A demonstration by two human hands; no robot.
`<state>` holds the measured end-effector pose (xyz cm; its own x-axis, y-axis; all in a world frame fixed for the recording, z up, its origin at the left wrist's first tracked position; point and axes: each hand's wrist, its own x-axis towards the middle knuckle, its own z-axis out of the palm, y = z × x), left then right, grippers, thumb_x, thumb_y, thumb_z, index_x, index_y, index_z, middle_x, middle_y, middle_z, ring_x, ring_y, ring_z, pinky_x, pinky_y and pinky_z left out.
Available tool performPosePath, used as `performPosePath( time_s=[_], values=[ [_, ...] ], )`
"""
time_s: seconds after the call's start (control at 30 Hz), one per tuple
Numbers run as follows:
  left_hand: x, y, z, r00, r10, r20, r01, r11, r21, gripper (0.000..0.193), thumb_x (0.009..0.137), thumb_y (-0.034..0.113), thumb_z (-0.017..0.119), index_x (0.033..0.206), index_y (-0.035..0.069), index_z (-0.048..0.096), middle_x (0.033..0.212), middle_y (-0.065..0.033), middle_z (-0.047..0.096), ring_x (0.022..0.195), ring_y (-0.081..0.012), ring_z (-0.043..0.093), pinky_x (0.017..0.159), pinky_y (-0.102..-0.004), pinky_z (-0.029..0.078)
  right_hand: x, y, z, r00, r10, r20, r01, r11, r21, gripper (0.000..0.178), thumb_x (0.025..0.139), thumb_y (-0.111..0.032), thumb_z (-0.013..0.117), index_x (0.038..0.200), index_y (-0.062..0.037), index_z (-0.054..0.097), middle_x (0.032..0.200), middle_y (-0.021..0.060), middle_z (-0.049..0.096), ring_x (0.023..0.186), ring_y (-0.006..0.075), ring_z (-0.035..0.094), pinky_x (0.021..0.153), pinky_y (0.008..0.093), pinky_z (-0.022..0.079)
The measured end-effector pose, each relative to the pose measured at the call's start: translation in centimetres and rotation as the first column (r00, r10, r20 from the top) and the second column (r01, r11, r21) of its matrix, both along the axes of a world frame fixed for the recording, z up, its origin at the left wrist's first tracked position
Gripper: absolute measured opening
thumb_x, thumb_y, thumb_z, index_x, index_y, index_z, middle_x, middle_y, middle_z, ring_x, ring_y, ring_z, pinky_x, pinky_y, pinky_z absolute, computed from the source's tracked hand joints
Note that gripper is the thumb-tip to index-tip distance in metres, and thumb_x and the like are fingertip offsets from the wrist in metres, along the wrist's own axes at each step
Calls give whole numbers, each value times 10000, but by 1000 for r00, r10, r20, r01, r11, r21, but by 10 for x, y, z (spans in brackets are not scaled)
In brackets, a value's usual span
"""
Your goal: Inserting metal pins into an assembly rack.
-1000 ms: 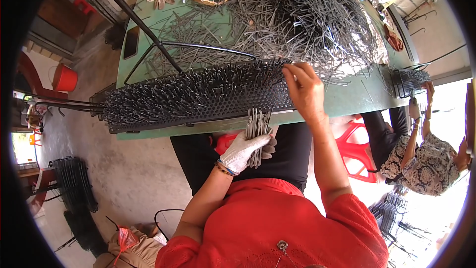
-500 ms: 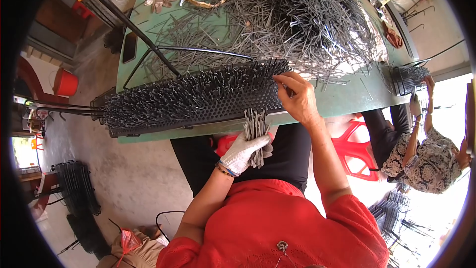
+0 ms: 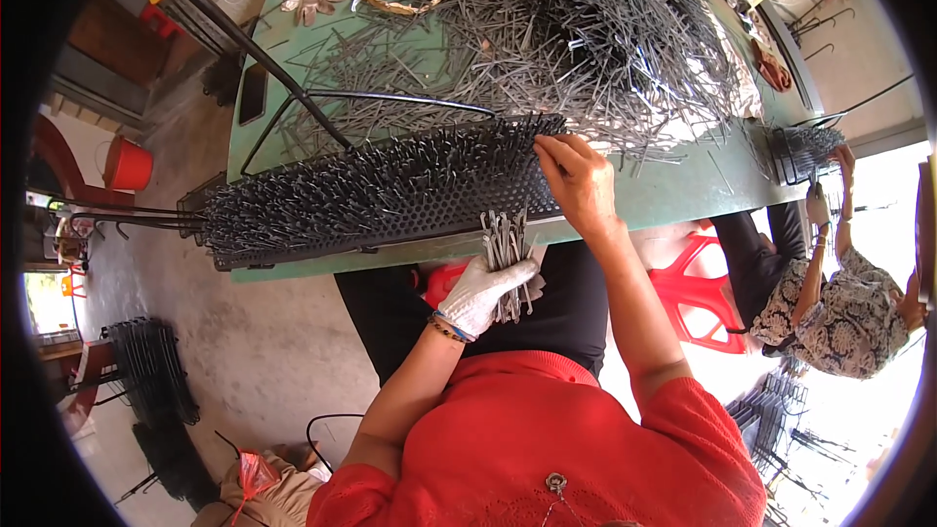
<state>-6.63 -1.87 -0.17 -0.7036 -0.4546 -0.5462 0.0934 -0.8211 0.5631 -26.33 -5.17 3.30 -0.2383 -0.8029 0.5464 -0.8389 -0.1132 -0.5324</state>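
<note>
My left hand (image 3: 478, 295), in a white glove, is closed round a bundle of thin grey metal rods (image 3: 505, 239), held upright just off the table's near edge. My bare right hand (image 3: 578, 179) is at the right end of a long black perforated rack (image 3: 498, 185). Its thumb and forefinger are pinched together over the holes; whatever is between them is too small to make out. Short dark rods (image 3: 332, 185) stand packed in most of the rack, while bare holes show along its near right part.
A large heap of loose metal rods (image 3: 625, 39) covers the back of the green table (image 3: 673, 185). Work gloves (image 3: 317, 0) and a phone (image 3: 254, 93) lie at the far left. A black bar frame (image 3: 244, 39) rises over the rack. On the right, a co-worker's hand (image 3: 845, 161) touches another rack (image 3: 805, 154).
My right hand has shifted slightly left and toward me along the rack. The bundle in my left hand has tilted a little; otherwise the scene looks the same.
</note>
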Motion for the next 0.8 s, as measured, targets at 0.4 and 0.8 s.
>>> performPosePath(
  time_s=[0.4,0.8],
  values=[
    [3,0,13,997,39,-62,-41,999,-19,199,955,170,614,1108,42,616,875,-21,663,707,-114,651,635,-256,556,3,29,27,922,3,387,-146,929,341,202,875,-180,725,973,-4,725,801,73,673,612,133,605,557,285,476],
    [-4,0,5,999,-39,1,39,999,-35,248,926,154,648,1145,41,619,872,-19,672,694,-102,639,611,-254,544,-12,37,18,534,-159,830,-107,962,253,225,911,-157,694,1039,28,703,791,35,685,592,62,526,537,215,426]
  ],
)
